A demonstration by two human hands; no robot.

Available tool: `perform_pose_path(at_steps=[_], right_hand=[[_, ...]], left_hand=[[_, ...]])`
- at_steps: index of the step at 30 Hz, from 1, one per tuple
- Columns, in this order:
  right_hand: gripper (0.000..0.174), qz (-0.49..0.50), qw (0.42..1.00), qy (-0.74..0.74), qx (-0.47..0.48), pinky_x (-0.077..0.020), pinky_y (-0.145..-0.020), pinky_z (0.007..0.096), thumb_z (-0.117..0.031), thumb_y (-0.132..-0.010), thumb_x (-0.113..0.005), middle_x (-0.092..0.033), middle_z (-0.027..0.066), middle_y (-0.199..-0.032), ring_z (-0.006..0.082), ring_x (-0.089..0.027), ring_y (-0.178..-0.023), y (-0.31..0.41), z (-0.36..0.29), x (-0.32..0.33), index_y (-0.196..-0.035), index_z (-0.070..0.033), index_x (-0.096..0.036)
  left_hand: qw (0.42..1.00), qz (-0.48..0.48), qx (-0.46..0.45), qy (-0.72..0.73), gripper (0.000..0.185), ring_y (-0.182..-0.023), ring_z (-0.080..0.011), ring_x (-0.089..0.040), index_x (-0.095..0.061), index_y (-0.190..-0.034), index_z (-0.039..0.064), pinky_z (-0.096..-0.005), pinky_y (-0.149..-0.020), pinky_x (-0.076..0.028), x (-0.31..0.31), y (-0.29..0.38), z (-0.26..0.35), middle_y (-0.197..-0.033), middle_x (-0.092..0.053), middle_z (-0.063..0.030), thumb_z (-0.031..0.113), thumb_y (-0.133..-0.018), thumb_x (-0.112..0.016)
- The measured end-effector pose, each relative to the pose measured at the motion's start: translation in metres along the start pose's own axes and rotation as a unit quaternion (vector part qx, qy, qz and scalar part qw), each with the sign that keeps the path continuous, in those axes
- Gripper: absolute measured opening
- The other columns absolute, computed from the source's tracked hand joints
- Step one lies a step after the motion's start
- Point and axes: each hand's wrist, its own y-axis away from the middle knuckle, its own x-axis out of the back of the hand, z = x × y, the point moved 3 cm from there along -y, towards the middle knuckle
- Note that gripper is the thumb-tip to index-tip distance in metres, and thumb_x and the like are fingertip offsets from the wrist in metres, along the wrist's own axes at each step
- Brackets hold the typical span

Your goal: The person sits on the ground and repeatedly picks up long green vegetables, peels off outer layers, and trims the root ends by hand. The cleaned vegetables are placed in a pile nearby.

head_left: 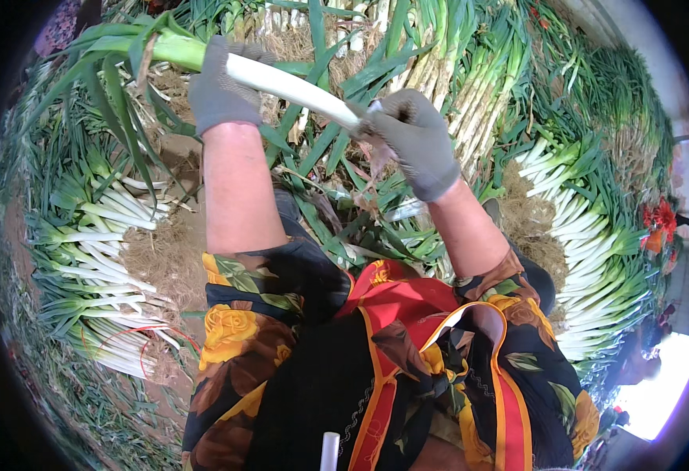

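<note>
A single large green onion, with a smooth white stalk [291,85] and long drooping green leaves, spans the space between my hands. Wrapped around it where white turns to green is my left hand [226,85], in a grey knit glove. My right hand [412,141], gloved the same way, is closed at the lower end, with the fingers bent in. Thin, dry-looking outer skin [381,159] hangs below those fingers. The root end is hidden by the right glove. Below the onion lie loose green leaves [332,153] and scraps.
White-stalked green onions [109,265] lie at left, their roots toward me. A longer row of them [591,253] curves along the right. Ahead are onions with brownish stalks [480,106]. A thin red band [144,329] lies on the left pile. Clear plastic [406,209] lies among the scraps.
</note>
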Motion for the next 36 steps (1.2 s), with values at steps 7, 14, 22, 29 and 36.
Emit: perform_pose_path(at_steps=[7,14,22,29,36], right_hand=[[0.024,-0.001,0.776,0.630,0.027,-0.0486,-0.064,0.0412,-0.031,-0.084,-0.063,-0.063,0.0141,-0.076,0.0339,-0.062,-0.069,0.047,0.100,0.143,-0.088,-0.007,-0.060],[0.040,0.035,0.860,0.508,0.018,-0.0469,-0.082,0.0439,-0.035,-0.081,-0.065,-0.063,0.0180,-0.100,0.0373,-0.060,-0.095,0.035,0.039,0.095,-0.114,-0.012,-0.058],[0.048,-0.307,0.843,0.421,-0.133,-0.0486,-0.080,0.0413,-0.035,-0.080,-0.061,-0.064,0.0202,-0.100,0.0340,-0.063,-0.088,0.025,0.027,0.026,-0.118,-0.006,-0.055],[0.030,-0.070,0.912,0.298,-0.272,-0.0482,-0.077,0.0347,-0.014,-0.084,-0.057,-0.068,0.0137,-0.095,0.0230,-0.064,-0.086,0.117,0.162,0.145,-0.113,-0.006,-0.062],[0.040,-0.035,0.795,0.567,-0.213,-0.0471,-0.086,0.0414,-0.034,-0.079,-0.062,-0.065,0.0194,-0.100,0.0378,-0.060,-0.100,0.197,0.282,0.252,-0.110,-0.009,-0.063]], left_hand=[[0.999,0.018,-0.036,0.027,0.030,-0.087,-0.0344,-0.054,-0.047,-0.108,-0.001,-0.0551,-0.082,-0.048,0.021,-0.016,0.026,-0.098,-0.051,-0.0179,0.015,-0.086,-0.061],[0.996,0.071,-0.030,-0.036,0.020,-0.065,-0.0250,-0.053,-0.051,-0.089,0.005,-0.0444,-0.066,-0.050,0.007,-0.009,0.018,-0.073,-0.051,-0.0095,0.024,-0.088,-0.058],[0.995,0.047,0.069,0.048,0.022,-0.053,-0.0129,-0.039,-0.046,-0.093,0.012,-0.0310,-0.051,-0.035,-0.017,0.020,0.025,-0.068,-0.039,0.0013,0.029,-0.086,-0.059],[0.999,0.035,0.024,-0.002,0.023,-0.055,-0.0149,-0.047,-0.048,-0.091,0.008,-0.0353,-0.050,-0.046,0.030,-0.010,0.040,-0.070,-0.046,-0.0012,0.026,-0.084,-0.062],[0.996,0.088,0.011,-0.007,0.019,-0.051,-0.0133,-0.046,-0.051,-0.090,0.009,-0.0345,-0.047,-0.042,-0.002,0.013,0.038,-0.064,-0.044,0.0014,0.021,-0.083,-0.064]])
